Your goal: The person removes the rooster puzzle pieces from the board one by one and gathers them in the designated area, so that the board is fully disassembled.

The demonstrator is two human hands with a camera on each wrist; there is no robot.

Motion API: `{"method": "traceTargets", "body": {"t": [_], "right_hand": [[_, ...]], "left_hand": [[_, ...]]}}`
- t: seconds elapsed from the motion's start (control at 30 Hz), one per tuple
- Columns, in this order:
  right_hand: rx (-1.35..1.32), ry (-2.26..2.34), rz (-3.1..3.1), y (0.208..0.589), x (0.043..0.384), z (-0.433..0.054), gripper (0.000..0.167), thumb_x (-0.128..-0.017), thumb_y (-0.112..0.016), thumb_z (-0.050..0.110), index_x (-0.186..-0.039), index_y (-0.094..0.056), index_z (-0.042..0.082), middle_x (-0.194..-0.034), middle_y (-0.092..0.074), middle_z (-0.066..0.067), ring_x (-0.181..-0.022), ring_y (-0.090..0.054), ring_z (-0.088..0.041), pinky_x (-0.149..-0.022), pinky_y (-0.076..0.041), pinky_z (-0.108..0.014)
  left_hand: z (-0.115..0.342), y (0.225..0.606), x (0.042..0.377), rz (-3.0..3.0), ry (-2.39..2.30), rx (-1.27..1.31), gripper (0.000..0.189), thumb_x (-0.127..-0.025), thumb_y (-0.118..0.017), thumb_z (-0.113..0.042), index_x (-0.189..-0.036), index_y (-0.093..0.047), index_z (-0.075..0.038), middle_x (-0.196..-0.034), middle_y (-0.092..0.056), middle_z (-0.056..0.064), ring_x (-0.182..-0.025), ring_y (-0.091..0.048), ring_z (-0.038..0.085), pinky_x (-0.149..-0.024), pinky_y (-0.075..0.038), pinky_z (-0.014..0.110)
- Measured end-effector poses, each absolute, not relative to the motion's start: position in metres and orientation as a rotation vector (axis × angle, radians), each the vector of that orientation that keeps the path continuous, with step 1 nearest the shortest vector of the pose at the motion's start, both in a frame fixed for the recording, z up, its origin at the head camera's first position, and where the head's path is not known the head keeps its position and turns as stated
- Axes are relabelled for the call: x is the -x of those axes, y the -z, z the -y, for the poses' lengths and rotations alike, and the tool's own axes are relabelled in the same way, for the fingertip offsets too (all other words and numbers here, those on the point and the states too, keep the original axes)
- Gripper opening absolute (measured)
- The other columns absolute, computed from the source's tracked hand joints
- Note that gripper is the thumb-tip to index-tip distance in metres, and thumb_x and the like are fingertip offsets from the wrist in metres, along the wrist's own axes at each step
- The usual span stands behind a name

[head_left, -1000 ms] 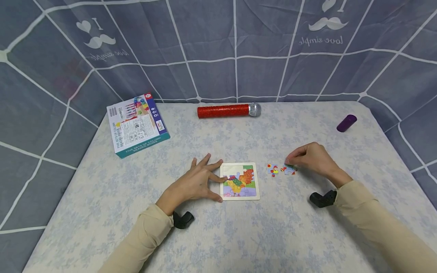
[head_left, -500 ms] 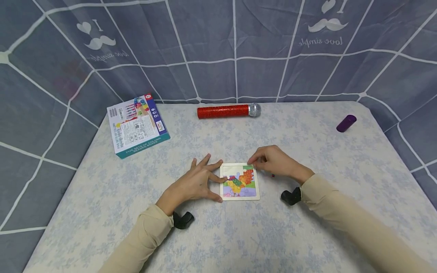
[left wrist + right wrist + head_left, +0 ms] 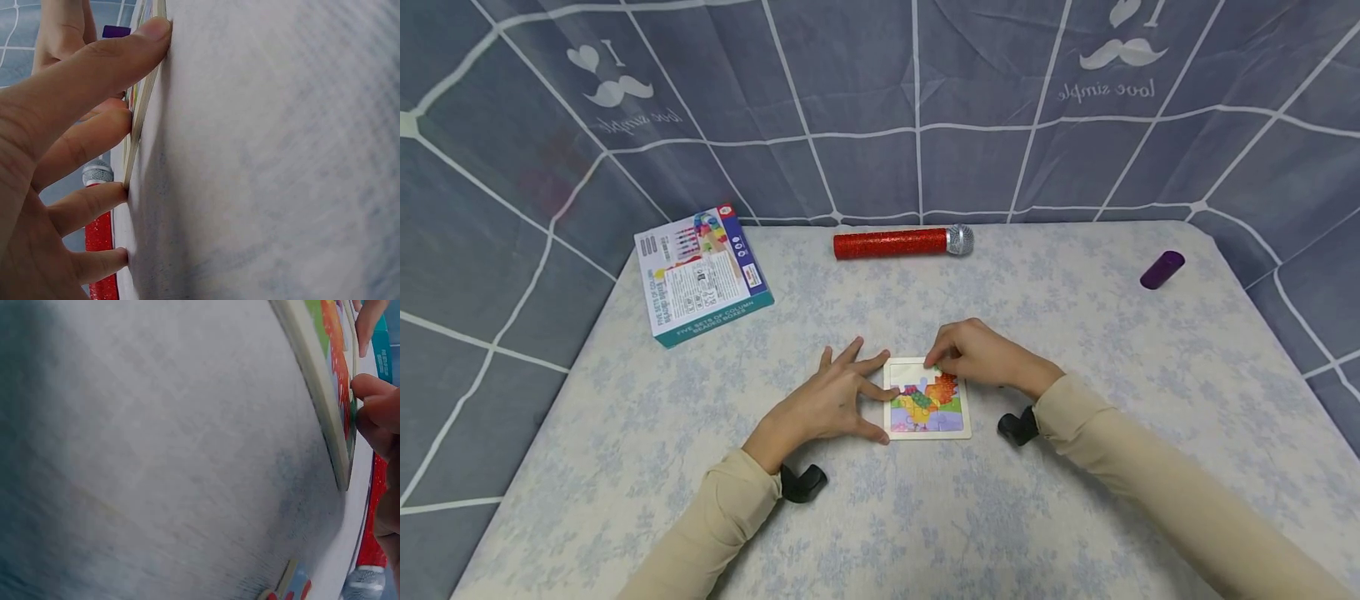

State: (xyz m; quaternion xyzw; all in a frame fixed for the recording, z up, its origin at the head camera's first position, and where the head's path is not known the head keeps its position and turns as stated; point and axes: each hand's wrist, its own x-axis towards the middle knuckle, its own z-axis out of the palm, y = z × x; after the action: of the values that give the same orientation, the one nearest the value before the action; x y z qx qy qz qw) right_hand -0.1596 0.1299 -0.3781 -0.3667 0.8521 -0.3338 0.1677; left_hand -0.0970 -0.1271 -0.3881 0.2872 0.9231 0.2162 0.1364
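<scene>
A small jigsaw tray (image 3: 928, 436) with a pale frame lies on the table, its colourful bird picture partly filled and the upper left bare. My left hand (image 3: 835, 396) rests at its left side with fingers spread. The thumb presses the near corner, one finger lies over the picture and another touches the far corner. My right hand (image 3: 981, 354) is over the tray's upper right, pinching a puzzle piece (image 3: 937, 367) mostly hidden by the fingertips. Loose puzzle pieces (image 3: 300, 587) lie right of the tray in the right wrist view; in the head view that hand covers them.
A red glittery microphone (image 3: 891, 243) lies behind the tray near the back edge. At the back left sits a printed cardboard box (image 3: 703, 275). A purple cylinder (image 3: 1162, 270) lies at the back right. A patterned grey-blue curtain (image 3: 865, 92) surrounds the table.
My right hand has moved left from the loose pieces to the tray's top edge, carrying a puzzle piece, then slightly further left. The left hand has stayed in place.
</scene>
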Motion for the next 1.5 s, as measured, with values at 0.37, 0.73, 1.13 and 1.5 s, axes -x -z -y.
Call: {"method": "traceTargets", "body": {"t": [0.37,0.73,1.13,1.5], "right_hand": [[1.302,0.406,-2.596,0.368,0.159,-0.116,0.023,-0.088,-0.063,-0.008,-0.083,-0.068,0.014,-0.08,-0.055,0.006,-0.075,-0.051,-0.011,-0.068,-0.047,-0.028],[1.265,0.365,-2.582,0.366,0.158,-0.116,0.022,-0.09,-0.058,-0.006,-0.082,-0.055,0.015,-0.079,-0.043,0.004,-0.072,-0.044,-0.013,-0.065,-0.039,-0.028],[1.044,0.565,-2.554,0.373,0.157,-0.125,0.01,-0.087,-0.059,0.007,-0.09,-0.057,0.016,-0.089,-0.05,0.002,-0.075,-0.048,-0.012,-0.068,-0.043,-0.029],[1.041,0.828,-2.436,0.377,0.158,-0.135,0.013,-0.09,-0.063,0.005,-0.102,-0.063,0.011,-0.089,-0.058,0.004,-0.078,-0.052,-0.013,-0.069,-0.046,-0.03]], "left_hand": [[0.127,0.388,0.097,-2.688,-0.609,-0.832,0.063,-0.063,-0.089,-0.05,-0.118,-0.073,-0.024,-0.153,-0.041,0.007,-0.146,-0.015,0.044,-0.105,-0.013,0.075],[0.126,0.386,0.098,-2.707,-0.599,-0.842,0.063,-0.063,-0.089,-0.051,-0.118,-0.073,-0.024,-0.153,-0.041,0.007,-0.146,-0.016,0.044,-0.105,-0.014,0.075],[0.127,0.387,0.098,-2.694,-0.591,-0.845,0.064,-0.064,-0.088,-0.051,-0.119,-0.073,-0.023,-0.153,-0.041,0.008,-0.146,-0.016,0.044,-0.105,-0.015,0.075],[0.128,0.387,0.097,-2.689,-0.606,-0.833,0.064,-0.063,-0.089,-0.05,-0.119,-0.073,-0.023,-0.153,-0.04,0.007,-0.146,-0.014,0.044,-0.106,-0.013,0.075]]}}
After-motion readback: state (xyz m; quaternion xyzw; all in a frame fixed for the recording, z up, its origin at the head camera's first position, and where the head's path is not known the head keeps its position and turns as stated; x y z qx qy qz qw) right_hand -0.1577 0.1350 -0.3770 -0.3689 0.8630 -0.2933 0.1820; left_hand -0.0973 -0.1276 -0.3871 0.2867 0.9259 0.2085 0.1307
